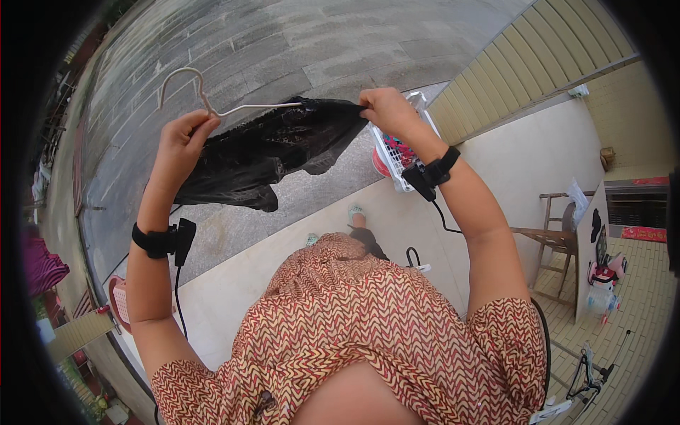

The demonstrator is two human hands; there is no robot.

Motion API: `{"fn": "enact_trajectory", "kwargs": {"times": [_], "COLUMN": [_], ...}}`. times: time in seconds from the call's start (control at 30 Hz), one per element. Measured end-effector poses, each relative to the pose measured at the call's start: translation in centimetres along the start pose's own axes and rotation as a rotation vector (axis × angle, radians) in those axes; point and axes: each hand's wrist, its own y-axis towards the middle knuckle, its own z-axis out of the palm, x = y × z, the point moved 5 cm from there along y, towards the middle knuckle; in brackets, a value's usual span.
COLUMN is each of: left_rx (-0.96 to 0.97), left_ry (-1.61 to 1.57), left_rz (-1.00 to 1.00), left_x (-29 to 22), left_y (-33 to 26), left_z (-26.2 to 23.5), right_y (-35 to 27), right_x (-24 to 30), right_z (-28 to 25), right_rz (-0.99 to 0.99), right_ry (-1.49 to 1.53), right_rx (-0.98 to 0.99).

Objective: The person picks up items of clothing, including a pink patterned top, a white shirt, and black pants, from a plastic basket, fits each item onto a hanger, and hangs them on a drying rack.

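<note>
1. Two hands are raised in the upper half of the frame, and I see both closed on the same load.
2. My left hand (183,139), upper left, is clenched around the neck of a pale wire hanger (212,106) and a bunched edge of a black lace garment (265,152); the hanger's hook curls up above the knuckles.
3. My right hand (388,108), upper centre, pinches the garment's other end between thumb and fingers, right where the hanger's arm runs into the cloth.
4. The garment hangs stretched between the two hands, sagging down toward the left, with the hanger's bar along its top edge.
5. Each wrist carries a black strap with a small box and a cable: the left wristband (164,239) at mid left, the right wristband (433,174) just right of centre.
6. Behind the right hand, a white laundry basket (391,157) with red and blue contents stands on the pale floor.
7. Lower centre, my red and cream zigzag dress (354,333) fills the frame.
8. At the right edge I see a wooden chair (556,244) beside a toy ride-on (608,276).
</note>
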Motion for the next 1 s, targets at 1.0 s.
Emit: {"fn": "enact_trajectory", "kwargs": {"times": [1.0], "left_rx": [-0.430], "left_ry": [0.082], "left_rz": [-0.525], "left_x": [1.8], "left_y": [-17.5], "left_z": [-15.1], "right_y": [-21.9], "right_x": [-22.6], "right_z": [19.3], "right_rz": [0.744], "right_ry": [-0.013], "right_rx": [0.465]}}
